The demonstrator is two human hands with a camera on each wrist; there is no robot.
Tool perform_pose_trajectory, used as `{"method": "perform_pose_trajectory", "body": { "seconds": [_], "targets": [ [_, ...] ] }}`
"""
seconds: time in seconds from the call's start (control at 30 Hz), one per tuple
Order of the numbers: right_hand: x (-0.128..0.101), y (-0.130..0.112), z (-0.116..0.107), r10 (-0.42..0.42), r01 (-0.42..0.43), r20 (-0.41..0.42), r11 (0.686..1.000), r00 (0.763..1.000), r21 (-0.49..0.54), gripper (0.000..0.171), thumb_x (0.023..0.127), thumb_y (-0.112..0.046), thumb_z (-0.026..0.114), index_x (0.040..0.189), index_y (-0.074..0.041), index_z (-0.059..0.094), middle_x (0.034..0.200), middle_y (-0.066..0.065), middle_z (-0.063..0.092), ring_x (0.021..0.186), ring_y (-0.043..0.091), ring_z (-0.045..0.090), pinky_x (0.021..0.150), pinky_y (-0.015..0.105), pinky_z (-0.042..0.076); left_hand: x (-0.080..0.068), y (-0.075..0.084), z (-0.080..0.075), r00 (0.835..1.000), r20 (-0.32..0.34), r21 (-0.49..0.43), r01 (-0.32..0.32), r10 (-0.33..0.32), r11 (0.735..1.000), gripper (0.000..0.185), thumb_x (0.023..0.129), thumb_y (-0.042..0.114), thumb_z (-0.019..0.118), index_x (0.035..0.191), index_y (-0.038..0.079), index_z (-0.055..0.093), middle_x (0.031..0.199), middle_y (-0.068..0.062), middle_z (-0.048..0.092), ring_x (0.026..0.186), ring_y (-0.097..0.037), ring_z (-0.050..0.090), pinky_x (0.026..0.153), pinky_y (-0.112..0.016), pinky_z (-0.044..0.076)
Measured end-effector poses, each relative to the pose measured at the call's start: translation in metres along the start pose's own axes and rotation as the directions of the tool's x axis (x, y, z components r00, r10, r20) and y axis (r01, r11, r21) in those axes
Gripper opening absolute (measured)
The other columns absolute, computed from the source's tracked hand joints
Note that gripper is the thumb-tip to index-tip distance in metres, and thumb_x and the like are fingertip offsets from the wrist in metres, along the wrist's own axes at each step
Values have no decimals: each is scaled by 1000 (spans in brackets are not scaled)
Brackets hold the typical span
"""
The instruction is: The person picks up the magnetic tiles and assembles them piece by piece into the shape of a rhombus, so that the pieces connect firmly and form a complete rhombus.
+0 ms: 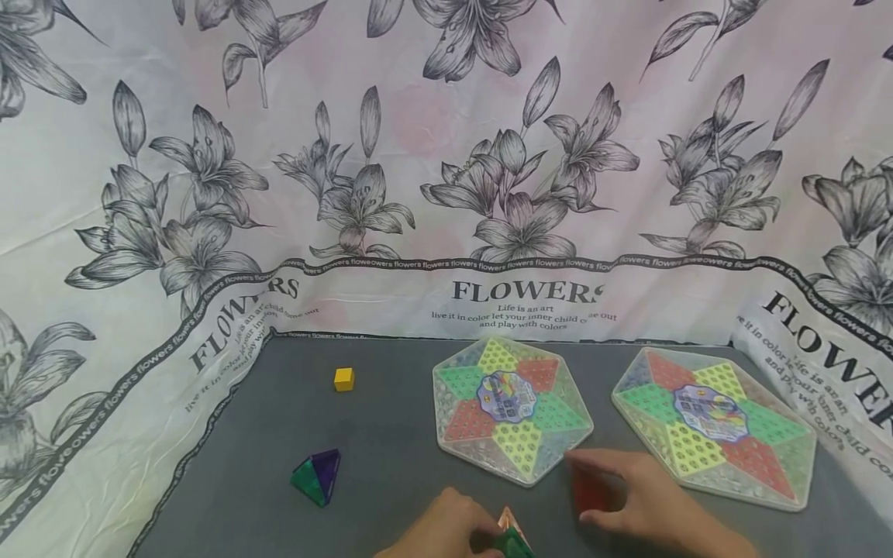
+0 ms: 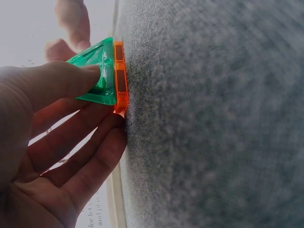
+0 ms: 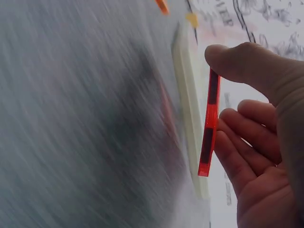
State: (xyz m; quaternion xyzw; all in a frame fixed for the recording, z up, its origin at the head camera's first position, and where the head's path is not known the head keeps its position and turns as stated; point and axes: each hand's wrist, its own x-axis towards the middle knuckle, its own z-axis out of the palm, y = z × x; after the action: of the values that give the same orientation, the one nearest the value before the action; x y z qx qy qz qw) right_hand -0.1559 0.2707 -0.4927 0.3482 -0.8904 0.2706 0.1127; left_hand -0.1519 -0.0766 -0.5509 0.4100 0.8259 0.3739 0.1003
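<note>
Head view: my left hand (image 1: 436,531) pinches green-and-orange tile pair (image 1: 512,536) at worktop (image 1: 391,449) near edge; my right hand (image 1: 642,496) grips red tile (image 1: 589,490) just beside. Judging: 2 joined, red not yet attached. Finished green-purple pyramid (image 1: 317,477) sits well apart.

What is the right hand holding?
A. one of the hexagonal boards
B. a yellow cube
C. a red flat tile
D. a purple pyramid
C: the right hand pinches a thin red tile by its edge between thumb and fingers, while the yellow cube sits apart on the grey mat.
</note>
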Motion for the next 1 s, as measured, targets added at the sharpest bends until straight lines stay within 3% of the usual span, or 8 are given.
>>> {"method": "perform_pose_trajectory", "body": {
  "seconds": [0.17,0.3,0.4,0.5,0.57,0.83,1.0],
  "targets": [
    [-7,-9,20,-14,9,57,995,998,103,67,83,-41,97,140,-16,73,127,-3,79,109,1,69,84,25,61,1,-15,9,1000,-7,44,-15,16,999,18,93,20,88,111,23,88,96,19,82,85,24,60,74,-3,50],
    [-10,-13,29,-15,-3,92,981,996,193,67,87,-42,94,144,-16,70,133,2,78,118,3,69,88,25,61,1,16,-12,1000,8,60,29,-29,998,16,94,18,88,110,20,88,96,17,82,85,22,61,75,-3,49],
    [-14,-11,32,-41,23,72,974,997,226,68,88,-38,94,147,-16,68,136,3,77,123,3,69,94,20,58,0,22,-15,999,4,70,38,-38,997,15,94,19,88,108,20,89,95,17,82,85,21,61,75,-3,48],
    [-19,-4,33,-82,74,28,975,996,210,70,85,-30,97,147,-14,68,135,1,77,124,3,69,100,12,52,0,-6,3,1000,-8,90,-1,2,996,16,95,25,88,110,25,88,96,22,81,85,23,60,75,-3,49],
    [-22,0,32,-111,109,0,975,994,192,71,81,-23,98,146,-14,69,134,1,77,123,4,69,103,7,47,0,-15,9,1000,-7,95,-15,15,995,16,95,27,87,111,27,88,96,24,80,85,24,59,75,-3,49],
    [-16,-4,43,-246,245,-33,927,969,284,66,85,-7,94,146,-10,68,135,5,77,125,8,71,107,8,46,1,-7,5,999,11,48,35,-35,998,13,96,26,86,110,26,88,94,24,80,84,21,62,75,-6,50],
    [-8,-12,56,-290,284,-39,887,956,365,62,90,-4,89,148,-5,66,137,9,76,124,12,72,104,13,52,1,-9,7,1000,5,74,19,-19,997,16,95,25,87,111,26,88,97,22,81,86,22,61,74,-4,49]
  ]
}}
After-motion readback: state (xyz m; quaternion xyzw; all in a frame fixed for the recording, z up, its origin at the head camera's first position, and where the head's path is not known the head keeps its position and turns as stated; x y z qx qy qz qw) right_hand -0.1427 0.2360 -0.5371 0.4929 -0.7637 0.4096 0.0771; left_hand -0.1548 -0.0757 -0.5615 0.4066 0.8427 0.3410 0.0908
